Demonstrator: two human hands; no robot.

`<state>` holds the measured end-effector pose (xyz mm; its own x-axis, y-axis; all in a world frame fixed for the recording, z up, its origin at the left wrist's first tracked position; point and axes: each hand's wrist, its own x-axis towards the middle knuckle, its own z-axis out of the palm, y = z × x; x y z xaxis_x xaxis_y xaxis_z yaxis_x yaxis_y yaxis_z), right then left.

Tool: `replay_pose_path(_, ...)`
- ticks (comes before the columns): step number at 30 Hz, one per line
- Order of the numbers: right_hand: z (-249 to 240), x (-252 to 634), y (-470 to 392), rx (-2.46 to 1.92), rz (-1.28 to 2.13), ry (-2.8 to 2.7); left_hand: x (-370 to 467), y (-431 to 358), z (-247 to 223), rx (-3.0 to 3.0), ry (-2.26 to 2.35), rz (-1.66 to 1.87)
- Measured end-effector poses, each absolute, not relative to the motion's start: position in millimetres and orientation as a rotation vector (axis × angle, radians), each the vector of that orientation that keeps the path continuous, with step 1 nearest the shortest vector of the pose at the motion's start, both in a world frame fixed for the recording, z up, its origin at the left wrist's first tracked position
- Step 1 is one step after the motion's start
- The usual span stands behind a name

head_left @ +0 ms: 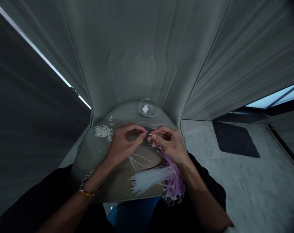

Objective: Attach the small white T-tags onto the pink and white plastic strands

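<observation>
White slender strips (149, 178) and purple strips (175, 181) are lying at the near right of a grey padded chair seat (115, 184). Beyond them, your right hand (169, 142) is pinching a small white piece (150, 134); your left hand (124, 139) is pressing fingertips together, around what I cannot tell. Farther off, a clear round bowl (153, 111) is holding a white star-shaped piece (145, 109).

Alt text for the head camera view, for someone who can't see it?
A person's left hand and right hand, fingertips pinched, nearly meet over a chair seat; anything held is too small to tell. White strips and purple strips lie near the right hand, pale bits are heaped left of the left hand; beyond, a clear dish holds a white piece.
</observation>
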<state>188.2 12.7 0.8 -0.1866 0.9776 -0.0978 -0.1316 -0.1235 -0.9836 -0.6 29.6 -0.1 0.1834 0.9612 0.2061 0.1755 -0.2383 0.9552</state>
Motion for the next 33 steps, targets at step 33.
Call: replay_pose_path(33, -8.9, 188.6, 11.4, -1.066, 1.518, -1.164, -0.3, 25.5, -2.0, 1.735, 1.118, 1.052)
